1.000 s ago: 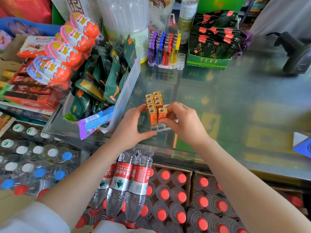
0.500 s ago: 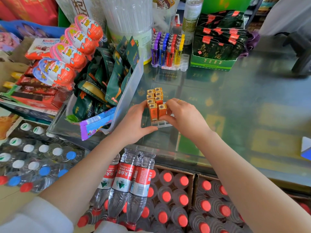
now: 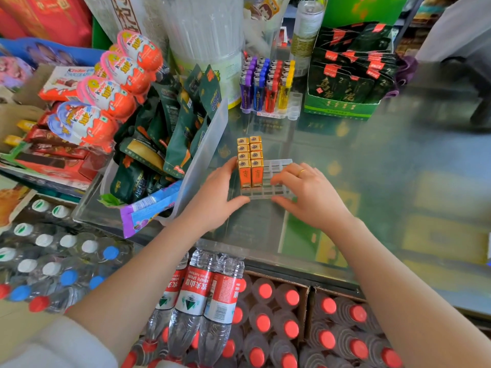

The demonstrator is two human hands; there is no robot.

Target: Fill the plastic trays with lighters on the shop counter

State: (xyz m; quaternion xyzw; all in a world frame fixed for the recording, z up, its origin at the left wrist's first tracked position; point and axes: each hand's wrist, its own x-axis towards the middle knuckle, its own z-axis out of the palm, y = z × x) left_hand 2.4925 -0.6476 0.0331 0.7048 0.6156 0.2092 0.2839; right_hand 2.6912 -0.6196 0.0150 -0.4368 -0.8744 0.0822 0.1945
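— Now, where: clear plastic slotted tray (image 3: 276, 179) with eight upright orange-and-gold lighters (image 3: 250, 162)?
— On glass counter (image 3: 372, 181); left hand (image 3: 216, 200) and right hand (image 3: 308, 193) flanking, fingers spread, touching tray edges.

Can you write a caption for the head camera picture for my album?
Two hands steady a clear tray half-filled with orange lighters.

My tray (image 3: 276, 193) sits on the table (image 3: 372, 181) between my hands, lighters (image 3: 251, 162) standing in its left slots. Behind it stands another lighter tray (image 3: 293, 112), seemingly nearly full.
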